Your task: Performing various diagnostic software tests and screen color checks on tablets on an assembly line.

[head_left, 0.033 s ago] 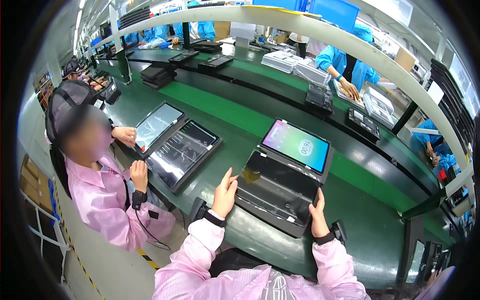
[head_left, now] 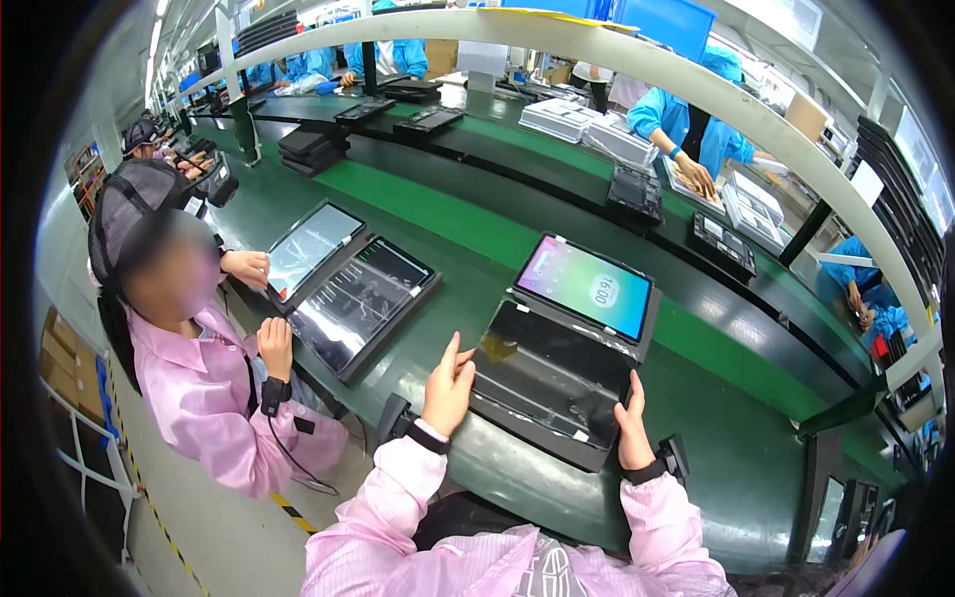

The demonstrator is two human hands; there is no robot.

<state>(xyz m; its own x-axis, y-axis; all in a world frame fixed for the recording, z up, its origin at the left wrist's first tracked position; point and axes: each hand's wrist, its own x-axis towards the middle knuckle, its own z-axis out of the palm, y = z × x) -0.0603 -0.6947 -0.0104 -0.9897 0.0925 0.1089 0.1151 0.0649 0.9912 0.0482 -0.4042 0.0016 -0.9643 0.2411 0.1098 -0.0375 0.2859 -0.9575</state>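
Note:
Between my two hands is a black tray (head_left: 537,436) with a dark glossy screen panel (head_left: 557,373) lying in it. My left hand (head_left: 450,390) grips its left edge, the thumb along the side. At the right edge my right hand (head_left: 634,426) is closed on the same tray, fingers partly hidden beneath. White tabs and a yellowish patch show on the panel. Touching the far side of this tray is a second black holder (head_left: 647,343), which bears a tablet screen (head_left: 589,287) lit in purple, green and blue.
On the left a co-worker in pink (head_left: 214,398) has hands near a greyish screen (head_left: 316,247) and a black-framed screen (head_left: 363,297). Dark trays (head_left: 313,149) are stacked farther back. A white rail (head_left: 637,50) arches over the green bench (head_left: 731,478). People in blue work across it.
The tray in my hands and the lit tablet have shifted very slightly to the left. Both hands keep their hold.

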